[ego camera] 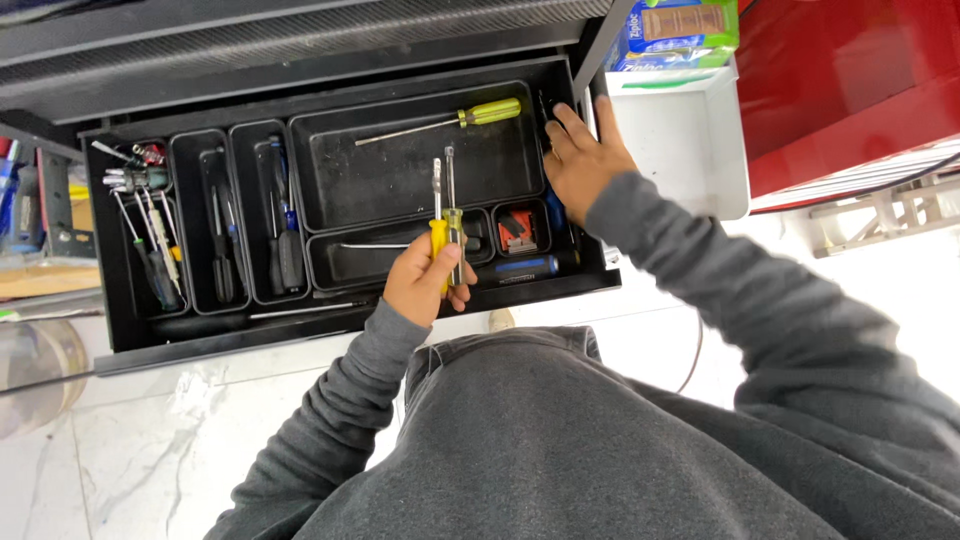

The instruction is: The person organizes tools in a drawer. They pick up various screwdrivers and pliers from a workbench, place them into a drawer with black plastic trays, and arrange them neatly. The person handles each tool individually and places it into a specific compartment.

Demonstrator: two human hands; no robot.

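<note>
Left grip [425, 275] around two screwdrivers [445, 215], right grip [580, 155] well apart

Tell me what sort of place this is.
Probably a workshop or garage. An open black tool-chest drawer holds compartment trays of screwdrivers, the left hand grips two yellow-handled screwdrivers, the right hand reaches the drawer's far corner, and a glossy red cabinet stands alongside.

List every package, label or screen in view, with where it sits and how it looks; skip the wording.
Boxed package: top right, on the white bin beside the open drawer; rectangular, green and blue with a brownish panel.
Small red and black package: in a small drawer compartment between the two hands; squarish, too small to tell more.
No screens or signs in view.
</note>
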